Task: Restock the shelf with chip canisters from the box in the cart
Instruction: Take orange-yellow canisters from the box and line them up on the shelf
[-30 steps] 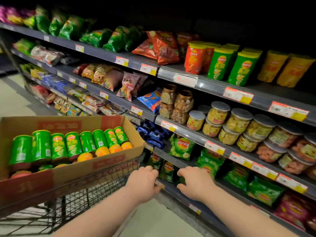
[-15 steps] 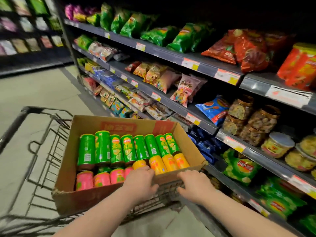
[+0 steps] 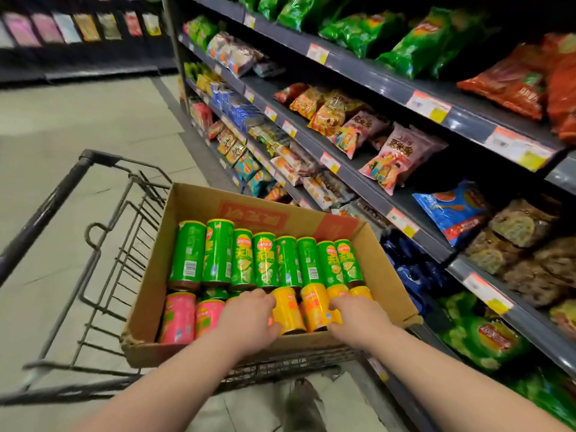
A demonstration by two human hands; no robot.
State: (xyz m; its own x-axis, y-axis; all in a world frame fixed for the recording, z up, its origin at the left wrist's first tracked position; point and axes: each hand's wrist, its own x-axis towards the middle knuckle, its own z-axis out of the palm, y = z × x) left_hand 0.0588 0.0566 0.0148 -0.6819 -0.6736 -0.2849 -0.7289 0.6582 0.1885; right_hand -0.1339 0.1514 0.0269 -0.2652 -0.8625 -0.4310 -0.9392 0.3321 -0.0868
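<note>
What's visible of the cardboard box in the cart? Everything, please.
Open-topped brown cardboard box, red printed panel on its far inner wall, near-left corner frayed. It sits in the wire cart beside the shelving. Inside, on their sides: a far row of green canisters, nearer pink canisters at left and yellow canisters at right. The left hand and right hand reach over its near wall onto the near row; grip unclear.

green canisters (image 3: 265,263): "无限" below red-yellow logo | pink bags (image 3: 402,157): "粟米条" | box (image 3: 249,213): red print upside down, illegible | price tags (image 3: 428,106): blurred
</note>
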